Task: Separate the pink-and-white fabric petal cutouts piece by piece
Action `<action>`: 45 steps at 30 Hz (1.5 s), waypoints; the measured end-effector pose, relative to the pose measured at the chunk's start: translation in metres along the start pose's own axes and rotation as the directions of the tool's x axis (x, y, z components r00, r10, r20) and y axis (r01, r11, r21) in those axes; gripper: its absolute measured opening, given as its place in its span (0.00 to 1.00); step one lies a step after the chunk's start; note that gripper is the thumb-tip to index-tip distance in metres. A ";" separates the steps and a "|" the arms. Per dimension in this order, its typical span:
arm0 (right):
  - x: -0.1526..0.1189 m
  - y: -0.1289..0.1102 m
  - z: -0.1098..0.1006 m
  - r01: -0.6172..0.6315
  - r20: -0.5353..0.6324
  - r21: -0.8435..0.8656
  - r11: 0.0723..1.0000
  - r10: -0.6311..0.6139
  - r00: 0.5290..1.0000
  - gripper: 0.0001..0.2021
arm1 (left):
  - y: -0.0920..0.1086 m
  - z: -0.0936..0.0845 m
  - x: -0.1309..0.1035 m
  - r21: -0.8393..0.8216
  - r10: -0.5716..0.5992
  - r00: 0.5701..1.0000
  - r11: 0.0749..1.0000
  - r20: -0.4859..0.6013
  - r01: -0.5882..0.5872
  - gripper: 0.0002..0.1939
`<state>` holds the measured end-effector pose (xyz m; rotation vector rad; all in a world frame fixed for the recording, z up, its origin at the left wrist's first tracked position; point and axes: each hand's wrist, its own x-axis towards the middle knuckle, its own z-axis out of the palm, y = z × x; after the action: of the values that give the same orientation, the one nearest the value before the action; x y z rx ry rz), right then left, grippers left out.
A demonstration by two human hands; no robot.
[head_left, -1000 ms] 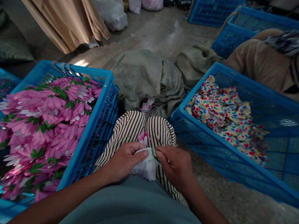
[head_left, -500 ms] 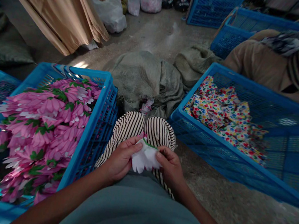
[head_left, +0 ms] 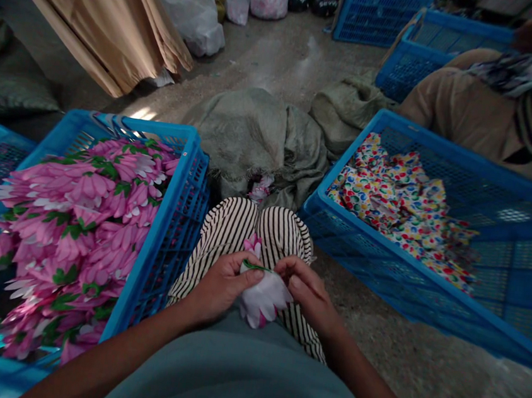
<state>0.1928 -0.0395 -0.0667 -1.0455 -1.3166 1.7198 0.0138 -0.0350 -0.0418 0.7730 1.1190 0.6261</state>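
Note:
Over my lap, my left hand [head_left: 223,286] pinches a fabric flower [head_left: 262,297] between thumb and fingers. Its white petals hang downward, with pink at some tips and a green strip along the top edge. My right hand [head_left: 310,292] is closed at the other end of that green edge, its fingertips against the cloth; the exact pinch is partly hidden. A small pink and white petal piece [head_left: 252,243] shows just above my left fingertips, against the striped cloth [head_left: 230,224] covering my knees.
At left stands a blue crate [head_left: 194,137] heaped with pink fabric flowers [head_left: 84,205]. Another blue crate [head_left: 363,225] at right holds colourful printed cloth pieces [head_left: 399,197]. Grey sacking [head_left: 254,134] lies ahead on the floor. A seated person [head_left: 474,113] is beyond the right crate.
The flower has turned and dropped slightly, showing more of its petals. My right hand has shifted a little right and up along its edge. The seated person's hand has come into view.

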 end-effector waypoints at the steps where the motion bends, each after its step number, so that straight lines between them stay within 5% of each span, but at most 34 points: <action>1: 0.001 -0.002 -0.003 -0.008 0.025 -0.014 1.000 0.008 1.000 0.14 | -0.001 0.000 0.000 -0.025 -0.030 0.999 0.999 0.014 0.030 0.09; 7: 0.007 -0.009 -0.010 0.032 0.168 -0.140 0.990 -0.008 0.986 0.15 | -0.002 0.003 -0.001 -0.083 -0.109 0.993 0.990 0.047 0.113 0.12; 20: 0.008 -0.005 -0.006 0.006 0.138 -0.181 0.984 0.019 0.990 0.17 | 0.001 0.004 -0.001 -0.064 -0.100 0.993 0.992 0.068 0.104 0.12; 26: 0.006 0.011 -0.002 -0.060 -0.132 0.226 0.972 0.091 0.987 0.20 | -0.005 0.002 -0.001 -0.205 -0.056 0.997 0.977 0.053 0.066 0.08; 30: 0.000 0.021 0.008 -0.187 -0.045 0.405 0.895 0.224 0.974 0.23 | -0.002 0.006 0.004 -0.489 -0.067 0.998 0.870 -0.014 0.052 0.07; 34: -0.001 0.026 0.023 -0.241 -0.006 0.510 0.826 0.283 0.959 0.16 | 0.000 0.010 0.012 -0.617 -0.161 0.986 0.781 -0.042 0.101 0.07; 38: 0.007 0.022 0.031 -0.188 -0.133 0.601 0.777 0.329 0.935 0.11 | -0.006 0.009 0.014 -0.477 -0.121 0.989 0.877 -0.089 0.064 0.14; 41: 0.011 0.017 0.030 -0.160 -0.179 0.641 0.751 0.348 0.920 0.11 | -0.007 0.006 0.009 -0.153 0.094 0.969 0.979 -0.230 -0.132 0.23; 43: 0.011 0.015 0.029 -0.148 -0.173 0.631 0.762 0.324 0.930 0.10 | -0.006 0.004 0.005 0.027 0.194 0.969 0.981 -0.152 -0.192 0.25; 45: 0.010 0.016 0.029 -0.130 -0.164 0.591 0.796 0.276 0.947 0.08 | -0.004 0.003 0.003 0.064 0.158 0.986 0.985 0.045 -0.160 0.24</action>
<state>0.1610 -0.0451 -0.0801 -1.0118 -0.4743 1.9034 0.0182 -0.0356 -0.0454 0.9361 1.0533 0.7066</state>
